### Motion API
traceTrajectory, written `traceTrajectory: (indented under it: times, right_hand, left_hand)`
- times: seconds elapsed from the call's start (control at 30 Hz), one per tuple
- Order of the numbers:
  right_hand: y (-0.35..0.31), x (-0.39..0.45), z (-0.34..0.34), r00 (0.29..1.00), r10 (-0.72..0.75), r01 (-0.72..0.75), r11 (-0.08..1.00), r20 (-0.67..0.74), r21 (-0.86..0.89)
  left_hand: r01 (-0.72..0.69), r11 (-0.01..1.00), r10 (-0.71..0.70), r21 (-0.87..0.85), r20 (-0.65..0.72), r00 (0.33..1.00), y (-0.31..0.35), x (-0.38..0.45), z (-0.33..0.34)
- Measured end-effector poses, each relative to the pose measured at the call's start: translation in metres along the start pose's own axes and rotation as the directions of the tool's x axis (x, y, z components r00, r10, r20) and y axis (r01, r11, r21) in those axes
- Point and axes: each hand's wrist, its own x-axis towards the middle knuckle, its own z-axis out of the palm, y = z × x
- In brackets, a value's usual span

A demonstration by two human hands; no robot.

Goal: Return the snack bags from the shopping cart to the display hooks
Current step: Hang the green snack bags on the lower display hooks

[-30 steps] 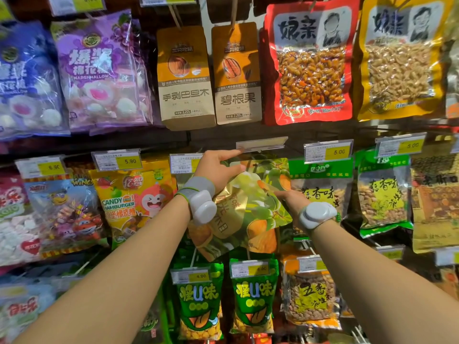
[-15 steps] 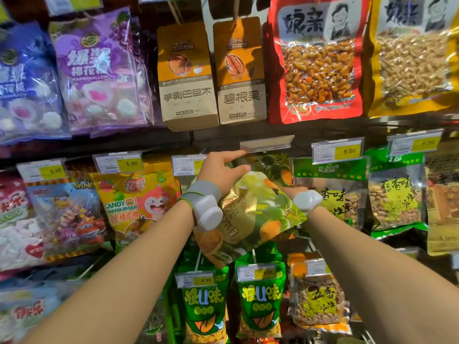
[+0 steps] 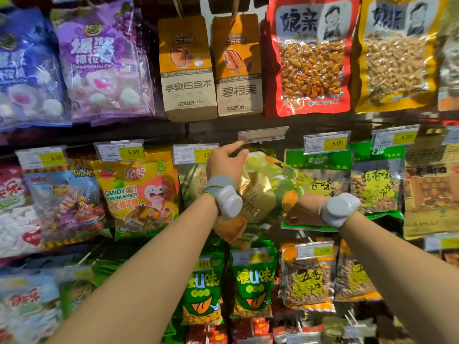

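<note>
Gripping a glossy, crinkled snack bag (image 3: 270, 184), left hand (image 3: 223, 165); right hand (image 3: 308, 202) hidden.

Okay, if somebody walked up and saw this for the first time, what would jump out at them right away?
Most likely the two bare arms reaching in from below, with the left hand and right hand holding a shiny gold and green snack bag tilted in front of the middle row. Next, the big red nut bag hanging at upper right, beside the yellow bag.
</note>
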Motion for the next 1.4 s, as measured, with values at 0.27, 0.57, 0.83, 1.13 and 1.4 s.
traceTrajectory:
  times: [0.27, 0.57, 0.83, 1.13, 1.4]
  right_hand:
    - [0.007, -0.016, -0.002, 0.89, -0.302, 0.152, 0.903, 0.342, 0.401]
    - [0.007, -0.017, -0.004, 0.871, -0.382, 0.185, 0.838, 0.309, 0.514]
    - [-0.003, 0.0, 0.004, 0.962, -0.21, 0.274, 0.747, -0.176, 0.606]
    - [0.012, 0.022, 0.003, 0.923, -0.129, 0.194, 0.969, -0.362, 0.151]
    - [-0.001, 0.04, 0.01, 0.933, -0.127, 0.228, 0.932, -0.336, 0.281]
  left_hand:
    - [0.044, 0.999, -0.044, -0.003, -0.111, 0.993, 0.005, -0.005, 0.01]
    - [0.094, 0.993, -0.107, -0.07, -0.219, 0.97, 0.009, -0.002, 0.009]
    - [-0.023, 0.933, 0.04, 0.36, -0.039, 0.998, 0.015, -0.001, 0.003]
    - [-0.314, 0.55, 0.17, 0.774, 0.264, 0.949, 0.028, 0.006, -0.02]
    - [-0.349, 0.521, 0.177, 0.779, 0.301, 0.937, 0.023, 0.013, -0.023]
